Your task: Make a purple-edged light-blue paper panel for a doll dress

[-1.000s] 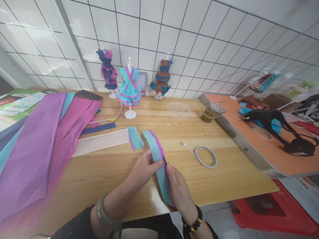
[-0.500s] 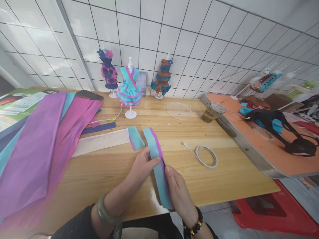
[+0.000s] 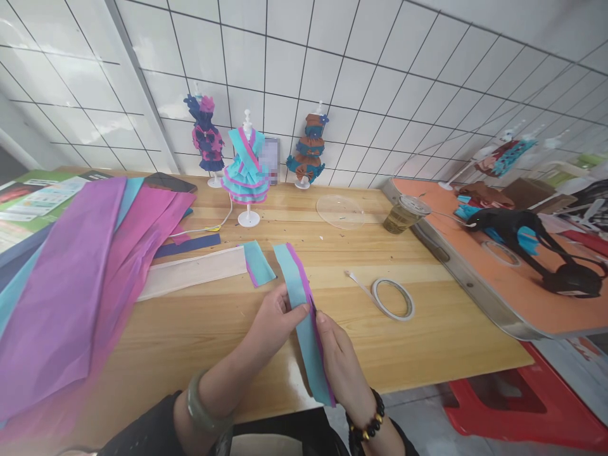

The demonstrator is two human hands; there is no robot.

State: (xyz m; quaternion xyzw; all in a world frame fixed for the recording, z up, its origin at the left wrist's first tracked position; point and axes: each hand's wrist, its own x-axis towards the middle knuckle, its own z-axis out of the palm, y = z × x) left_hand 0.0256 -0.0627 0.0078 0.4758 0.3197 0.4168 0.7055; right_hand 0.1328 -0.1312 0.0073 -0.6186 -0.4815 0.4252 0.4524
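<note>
Left hand (image 3: 278,315) pinches blue strip (image 3: 311,358); right hand (image 3: 345,366) grips likely scissors (image 3: 313,306), mostly hidden. Hold strip taut, follow purple edge (image 3: 299,266), thumb clear.

Long, flat turquoise strip with purple edging (image 3: 295,282), papery look: slants from mid-frame to bottom centre, gently bowed, purple along its right side. Slim dark pointed blade (image 3: 312,305): near frame centre, tip up-left, against purple edging; rest hidden.

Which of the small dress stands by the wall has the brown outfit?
The rightmost of the three stands on the wooden table: its outfit is brown and teal.
</note>
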